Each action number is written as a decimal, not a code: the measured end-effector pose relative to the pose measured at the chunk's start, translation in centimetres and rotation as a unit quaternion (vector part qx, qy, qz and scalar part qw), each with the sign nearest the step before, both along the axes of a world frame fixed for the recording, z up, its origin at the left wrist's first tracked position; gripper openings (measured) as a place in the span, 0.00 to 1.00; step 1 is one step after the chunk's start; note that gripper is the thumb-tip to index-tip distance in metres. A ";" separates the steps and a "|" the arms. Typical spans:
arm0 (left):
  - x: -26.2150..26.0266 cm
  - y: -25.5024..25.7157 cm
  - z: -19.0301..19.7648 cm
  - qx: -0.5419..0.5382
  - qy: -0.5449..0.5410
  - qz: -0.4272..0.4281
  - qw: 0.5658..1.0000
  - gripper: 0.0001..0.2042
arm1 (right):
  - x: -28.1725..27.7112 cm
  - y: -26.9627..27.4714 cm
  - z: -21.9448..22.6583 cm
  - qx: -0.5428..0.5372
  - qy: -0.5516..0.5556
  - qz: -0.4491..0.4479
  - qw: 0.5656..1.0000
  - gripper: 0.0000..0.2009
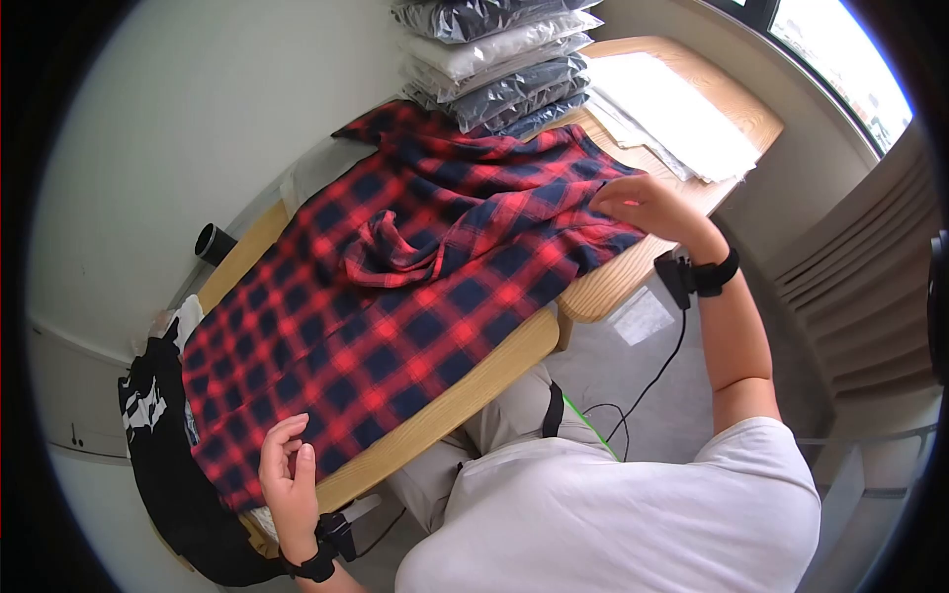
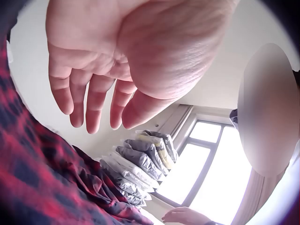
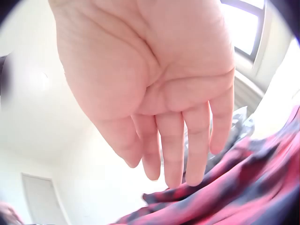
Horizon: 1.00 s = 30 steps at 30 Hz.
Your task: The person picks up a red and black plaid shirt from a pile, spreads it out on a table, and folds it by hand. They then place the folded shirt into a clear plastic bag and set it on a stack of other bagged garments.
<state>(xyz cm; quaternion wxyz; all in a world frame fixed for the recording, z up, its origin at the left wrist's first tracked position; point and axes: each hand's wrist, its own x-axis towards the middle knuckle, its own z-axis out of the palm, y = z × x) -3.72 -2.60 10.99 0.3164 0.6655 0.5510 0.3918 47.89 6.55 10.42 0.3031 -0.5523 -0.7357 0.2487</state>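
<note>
A red and navy plaid shirt (image 1: 326, 326) lies spread over the wooden table, its sleeve bunched in folds near the middle. The left hand (image 1: 290, 486) is over the shirt's near left edge, fingers loosely bent and holding nothing; the left wrist view shows this hand (image 2: 126, 61) with an empty palm. At the shirt's right end, the right hand (image 1: 647, 206) hovers over or lightly touches the cloth; contact cannot be told. In the right wrist view the right hand (image 3: 159, 84) has relaxed, extended fingers and nothing in them, with plaid cloth (image 3: 234, 187) beyond.
Clothes in clear bags (image 1: 494, 74) are stacked at the table's back. White papers (image 1: 672, 114) lie at the right on the wooden table (image 1: 494, 371). A black cylinder (image 1: 213, 244) is by the wall. Black clothing (image 1: 178, 474) hangs at the left end. A cable (image 1: 664, 371) trails below the right wrist.
</note>
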 end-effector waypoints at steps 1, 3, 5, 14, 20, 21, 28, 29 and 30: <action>1.0 0.7 1.2 0.025 0.036 -0.024 0.999 0.12 | 2.9 0.7 -1.1 0.015 0.001 -0.033 0.999 0.08; 4.1 2.1 3.7 0.055 0.076 -0.052 0.994 0.12 | 8.5 2.1 -3.2 -0.002 -0.078 -0.107 0.991 0.08; 8.8 3.9 6.2 0.078 0.136 -0.130 0.979 0.13 | 11.7 3.0 -4.4 -0.011 -0.091 -0.120 0.988 0.10; 25.2 17.7 0.1 0.146 0.272 -0.317 0.897 0.19 | 15.1 4.8 -7.3 -0.081 -0.004 -0.075 0.994 0.09; 29.0 22.0 -5.9 0.062 0.297 -0.339 0.890 0.24 | 14.5 3.0 -6.2 -0.113 -0.051 -0.087 0.989 0.08; 29.1 21.9 -5.7 0.057 0.298 -0.344 0.889 0.24 | 14.5 2.5 -6.1 -0.134 -0.054 -0.083 0.986 0.08; 29.3 21.8 -3.5 0.021 0.235 -0.381 0.894 0.15 | 15.7 -0.8 -8.1 -0.099 0.003 -0.065 0.993 0.06; 29.3 22.2 -3.4 0.065 0.216 -0.362 0.905 0.16 | 15.8 -1.2 -8.5 -0.058 0.028 -0.063 0.996 0.06; 29.3 22.9 -3.6 0.070 0.219 -0.320 0.919 0.16 | 15.8 -1.5 -8.6 -0.059 0.028 -0.065 0.996 0.06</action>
